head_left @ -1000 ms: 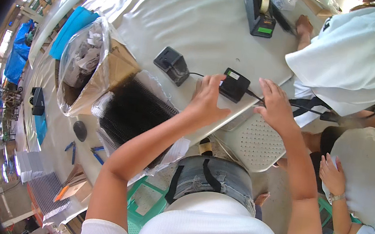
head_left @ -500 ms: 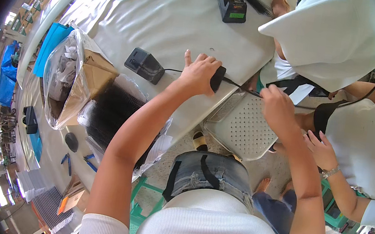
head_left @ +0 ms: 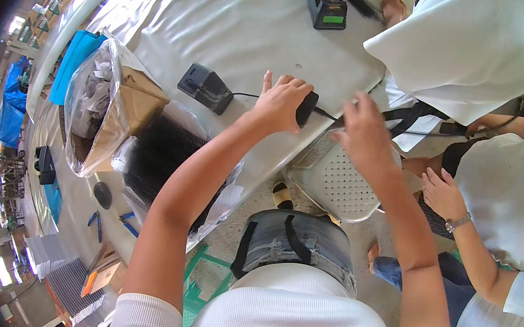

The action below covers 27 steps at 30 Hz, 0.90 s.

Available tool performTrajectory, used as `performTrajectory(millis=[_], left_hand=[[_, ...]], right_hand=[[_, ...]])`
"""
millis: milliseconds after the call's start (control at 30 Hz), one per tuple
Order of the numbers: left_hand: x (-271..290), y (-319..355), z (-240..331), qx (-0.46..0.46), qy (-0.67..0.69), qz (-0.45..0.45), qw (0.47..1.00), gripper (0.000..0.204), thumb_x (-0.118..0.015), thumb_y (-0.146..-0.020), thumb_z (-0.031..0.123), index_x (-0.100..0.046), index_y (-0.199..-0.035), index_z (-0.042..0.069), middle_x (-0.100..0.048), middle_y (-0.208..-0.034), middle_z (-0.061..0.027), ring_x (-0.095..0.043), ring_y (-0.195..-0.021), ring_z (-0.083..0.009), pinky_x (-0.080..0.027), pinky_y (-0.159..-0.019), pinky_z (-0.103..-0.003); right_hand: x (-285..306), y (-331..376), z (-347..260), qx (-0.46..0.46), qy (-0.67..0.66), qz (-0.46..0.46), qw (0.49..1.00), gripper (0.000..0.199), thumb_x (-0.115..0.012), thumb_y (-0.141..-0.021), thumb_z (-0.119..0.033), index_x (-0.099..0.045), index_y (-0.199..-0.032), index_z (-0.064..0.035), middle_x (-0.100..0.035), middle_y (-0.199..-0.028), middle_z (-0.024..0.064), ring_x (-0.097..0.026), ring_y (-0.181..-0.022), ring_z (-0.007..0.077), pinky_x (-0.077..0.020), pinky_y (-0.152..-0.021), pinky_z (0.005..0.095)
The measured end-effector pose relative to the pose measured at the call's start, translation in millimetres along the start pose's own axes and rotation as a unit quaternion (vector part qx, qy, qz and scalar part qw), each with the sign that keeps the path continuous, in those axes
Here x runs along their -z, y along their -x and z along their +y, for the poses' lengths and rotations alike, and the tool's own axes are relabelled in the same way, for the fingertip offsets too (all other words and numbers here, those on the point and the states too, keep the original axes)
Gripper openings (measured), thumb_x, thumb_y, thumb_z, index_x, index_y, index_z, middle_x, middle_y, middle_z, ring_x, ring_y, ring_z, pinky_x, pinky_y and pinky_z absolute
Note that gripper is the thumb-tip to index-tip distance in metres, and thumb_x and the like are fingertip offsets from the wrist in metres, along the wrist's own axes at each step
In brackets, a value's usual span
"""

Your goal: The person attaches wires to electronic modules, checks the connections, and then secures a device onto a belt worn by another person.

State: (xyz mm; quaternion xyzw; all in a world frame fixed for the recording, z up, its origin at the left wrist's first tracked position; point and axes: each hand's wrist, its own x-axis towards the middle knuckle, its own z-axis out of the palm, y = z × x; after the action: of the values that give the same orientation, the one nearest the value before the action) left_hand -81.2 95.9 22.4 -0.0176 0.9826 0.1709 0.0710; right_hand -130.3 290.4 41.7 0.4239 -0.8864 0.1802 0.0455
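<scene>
Our left hand (head_left: 281, 104) clasps the black rectangular plastic box (head_left: 306, 110); our right hand (head_left: 367, 135), blurred fingers parted, seemingly empty, hangs just rightward.

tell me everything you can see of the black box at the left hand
The black box looks like hard plastic. The left hand grips it from the left, hiding much of it. A dark cable leaves its right side. It is near the pale table's edge; whether it lies flat is unclear.
</scene>
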Motion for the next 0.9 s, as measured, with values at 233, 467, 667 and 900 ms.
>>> performTrajectory(millis=[233, 467, 667, 900], left_hand=[[1.8, -0.9, -0.5, -0.015, 0.025, 0.025, 0.999, 0.080, -0.081, -0.048, 0.018, -0.052, -0.122, 0.014, -0.055, -0.121, -0.0025, -0.042, -0.124, -0.0279, -0.019, -0.105, -0.065], [-0.8, 1.3, -10.6, -0.047, 0.034, 0.014, 0.998, 0.077, -0.079, -0.049, 0.020, -0.053, -0.121, 0.015, -0.055, -0.121, -0.0021, -0.043, -0.124, -0.0263, -0.020, -0.105, -0.065], [-0.4, -2.1, -12.0, -0.078, 0.054, 0.002, 0.995, 0.074, -0.078, -0.047, 0.019, -0.055, -0.116, 0.012, -0.058, -0.117, -0.0051, -0.047, -0.117, -0.0290, -0.032, -0.103, -0.054], [-4.8, -5.0, -13.2, -0.112, 0.077, 0.020, 0.991, 0.070, -0.076, -0.045, 0.019, -0.058, -0.112, 0.010, -0.060, -0.112, -0.0073, -0.050, -0.111, -0.0324, -0.044, -0.093, -0.038]], right_hand=[[-60.3, -22.0, 9.2, -0.014, -0.229, -0.021, 0.973, 0.021, -0.062, -0.075, -0.001, -0.056, -0.094, 0.0037, -0.058, -0.094, 0.0224, -0.057, -0.090, 0.0395, -0.0467, -0.077, 0.0432], [-70.9, -8.8, 11.5, 0.023, -0.230, 0.020, 0.973, 0.016, -0.059, -0.081, -0.010, -0.059, -0.092, 0.0011, -0.059, -0.084, 0.0182, -0.059, -0.082, 0.0366, -0.0480, -0.073, 0.0429], [-75.6, -0.3, 6.7, 0.027, -0.166, 0.059, 0.984, 0.015, -0.061, -0.081, -0.011, -0.059, -0.092, -0.0012, -0.059, -0.082, 0.0143, -0.061, -0.074, 0.0332, -0.0497, -0.063, 0.0410], [-84.6, 0.8, 15.2, 0.054, -0.199, 0.069, 0.976, 0.016, -0.064, -0.078, -0.008, -0.056, -0.091, -0.0030, -0.058, -0.078, 0.0139, -0.060, -0.071, 0.0333, -0.0491, -0.060, 0.0412]])
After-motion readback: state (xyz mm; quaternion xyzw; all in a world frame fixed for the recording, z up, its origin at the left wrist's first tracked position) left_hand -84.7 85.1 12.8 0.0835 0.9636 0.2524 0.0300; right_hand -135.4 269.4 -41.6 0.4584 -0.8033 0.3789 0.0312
